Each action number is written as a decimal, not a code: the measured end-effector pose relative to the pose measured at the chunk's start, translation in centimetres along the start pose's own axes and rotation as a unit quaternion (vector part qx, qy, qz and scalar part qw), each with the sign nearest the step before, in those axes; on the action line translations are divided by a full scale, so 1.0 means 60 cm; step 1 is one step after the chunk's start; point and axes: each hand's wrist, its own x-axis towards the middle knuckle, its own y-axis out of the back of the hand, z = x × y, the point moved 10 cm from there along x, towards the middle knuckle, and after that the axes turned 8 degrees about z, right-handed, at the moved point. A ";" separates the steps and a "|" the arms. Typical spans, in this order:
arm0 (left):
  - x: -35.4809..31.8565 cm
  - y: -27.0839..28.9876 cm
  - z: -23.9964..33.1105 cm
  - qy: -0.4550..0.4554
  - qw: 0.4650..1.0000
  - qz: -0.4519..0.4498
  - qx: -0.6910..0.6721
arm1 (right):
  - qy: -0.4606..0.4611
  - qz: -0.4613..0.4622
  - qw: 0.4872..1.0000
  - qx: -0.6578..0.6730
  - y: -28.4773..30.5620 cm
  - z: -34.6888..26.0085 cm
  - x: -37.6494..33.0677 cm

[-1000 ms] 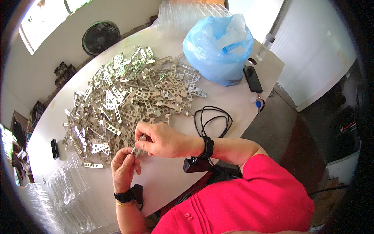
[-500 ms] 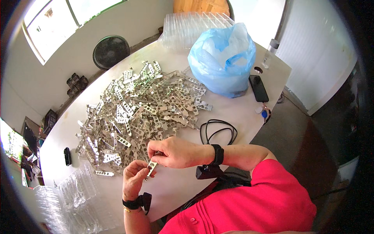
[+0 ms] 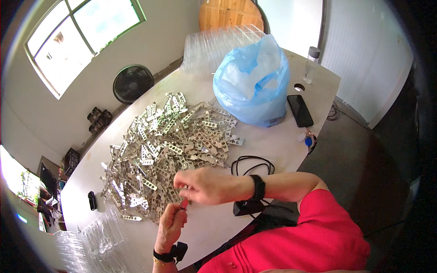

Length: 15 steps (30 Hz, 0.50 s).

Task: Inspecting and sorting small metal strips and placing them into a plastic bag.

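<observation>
A big heap of perforated metal brackets (image 3: 168,145) covers the middle of the white table (image 3: 273,145). At its near edge my two hands meet. My left hand (image 3: 170,223), with a black wristband, rises from below, its fingers closed on a small bracket (image 3: 184,204) that looks reddish at its tip. Reaching across from the right with a black watch on the wrist, my right hand (image 3: 205,186) pinches the top of the same piece. Most of the piece is hidden by my fingers.
A blue plastic bag (image 3: 252,86) stands behind the heap, with a black phone (image 3: 300,110) and a clear bottle (image 3: 311,66) to its right. A black cable (image 3: 250,164) and small black box (image 3: 246,208) lie by my right wrist. Clear plastic trays (image 3: 100,236) sit lower left, a fan (image 3: 133,83) beyond the table.
The bracket hung in plain sight between my hands half a second ago; now my fingers close over it. Both hands stay at the heap's near edge.
</observation>
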 end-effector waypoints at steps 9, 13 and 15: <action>-0.033 -0.005 -0.054 0.051 0.993 0.030 0.103 | -0.014 0.316 0.944 -0.093 0.354 0.064 0.017; -0.040 -0.007 -0.078 0.059 0.989 0.056 0.125 | -0.030 0.323 0.916 -0.235 0.437 0.140 0.023; -0.043 -0.008 -0.090 0.071 0.982 0.066 0.162 | -0.034 0.302 0.912 -0.274 0.449 0.174 0.028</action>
